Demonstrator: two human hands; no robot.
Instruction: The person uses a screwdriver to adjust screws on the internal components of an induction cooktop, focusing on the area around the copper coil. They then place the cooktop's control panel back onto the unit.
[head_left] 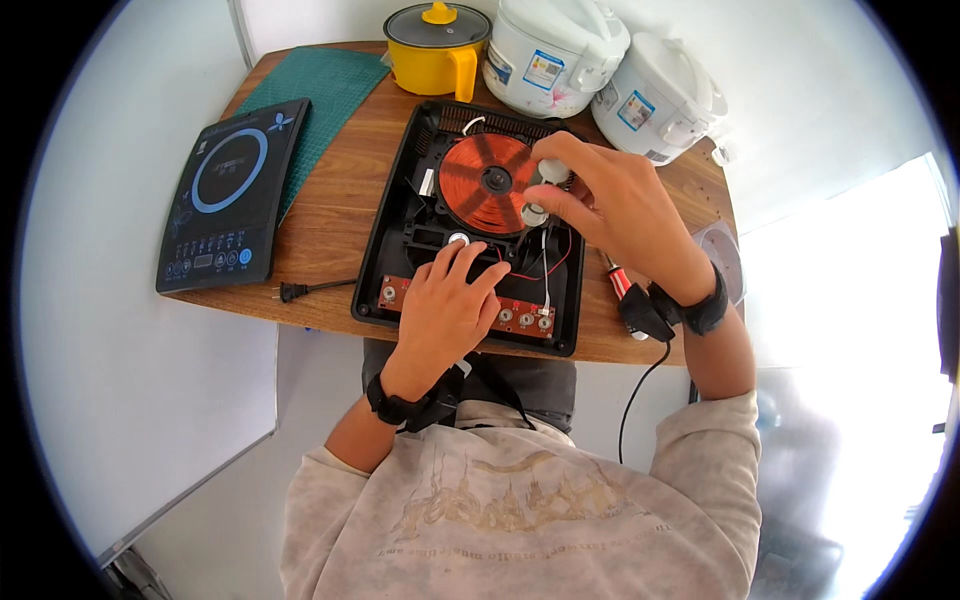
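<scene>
In front of me lies the opened black base (pixel 368 250) of an induction cooker, with a round copper coil (pixel 470 190) inside. My left hand (pixel 445 305) rests over its near part, fingers spread, across the reddish-brown circuit board (pixel 512 316). A small white round piece (pixel 458 239) shows by its fingertips. My right hand (pixel 615 195) is above the coil's right edge. Its thumb and fingers are closed on a small whitish round container (pixel 536 213); a second pale round part (pixel 553 171) shows between the fingers. Thin red and white wires (pixel 546 270) run beside the board.
A black glass cooker top panel (pixel 225 190) lies at left, partly on a green cutting mat (pixel 325 85). A yellow pot (pixel 437 50) and two white rice cookers (pixel 555 55) stand behind. A power plug (pixel 292 291) and a red-handled tool (pixel 620 282) flank the base.
</scene>
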